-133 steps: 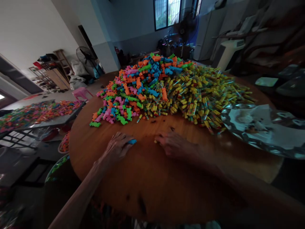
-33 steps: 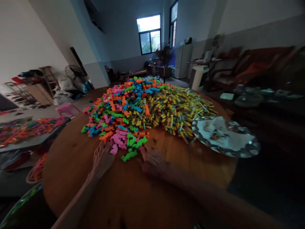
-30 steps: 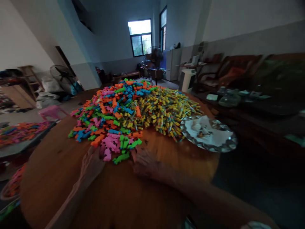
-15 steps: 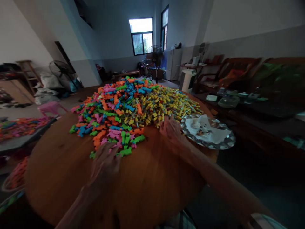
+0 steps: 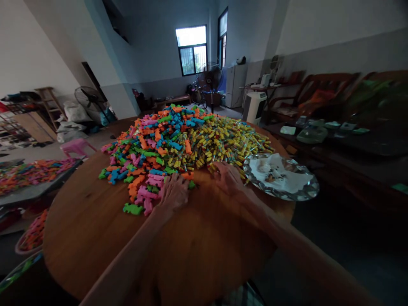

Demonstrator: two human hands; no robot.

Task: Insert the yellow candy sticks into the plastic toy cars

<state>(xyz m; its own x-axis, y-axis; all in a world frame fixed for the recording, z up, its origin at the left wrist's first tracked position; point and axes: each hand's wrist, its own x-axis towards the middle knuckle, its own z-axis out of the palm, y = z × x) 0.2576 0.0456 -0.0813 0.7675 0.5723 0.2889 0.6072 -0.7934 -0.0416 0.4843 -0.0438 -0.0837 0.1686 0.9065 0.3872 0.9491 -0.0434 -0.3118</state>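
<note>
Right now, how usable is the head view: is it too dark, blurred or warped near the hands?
Head view: window blown out; near table and forearms in deep shadow; left hand and right hand dim and slightly soft; toy pile bright and sharp; wide-angle stretch bends walls and table rim.

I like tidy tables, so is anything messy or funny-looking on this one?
Nothing looks broken or spilled. One green piece lies apart from the colourful piece heap, on the table left of the left hand. The right hand rests at the yellow pile.
</note>
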